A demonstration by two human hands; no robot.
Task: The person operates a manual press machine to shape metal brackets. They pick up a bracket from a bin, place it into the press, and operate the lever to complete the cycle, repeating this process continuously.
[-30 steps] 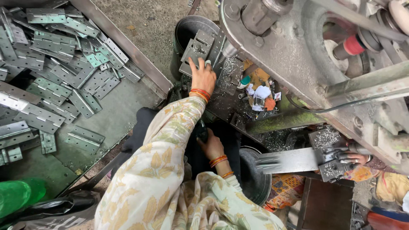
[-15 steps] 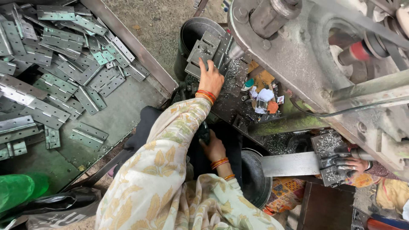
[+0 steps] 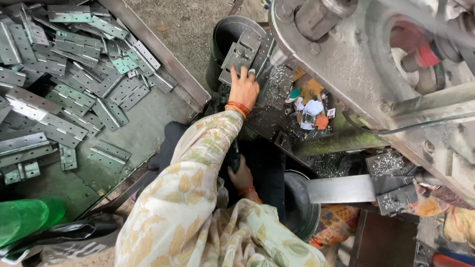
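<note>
At twelve o'clock, over the dark bin: fingers flat on a hinge plate.
Fingertips (image 3: 242, 72) of left hand (image 3: 243, 90) spread open, pressed on grey hinge plate (image 3: 241, 53) atop dark bin (image 3: 220, 39); shifted up toward twelve since a second ago, now in contact. At six, right hand (image 3: 241, 177) curled near something dark, grip impossible to tell. At nine, tray (image 3: 163, 54) of loose hinges.

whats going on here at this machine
A person in a floral-print sleeve works beside a big grey machine. Their left hand rests on metal hinge plates stacked in a dark bin. Their right hand sits low near their lap. A tray of hinges lies on the left.
</note>
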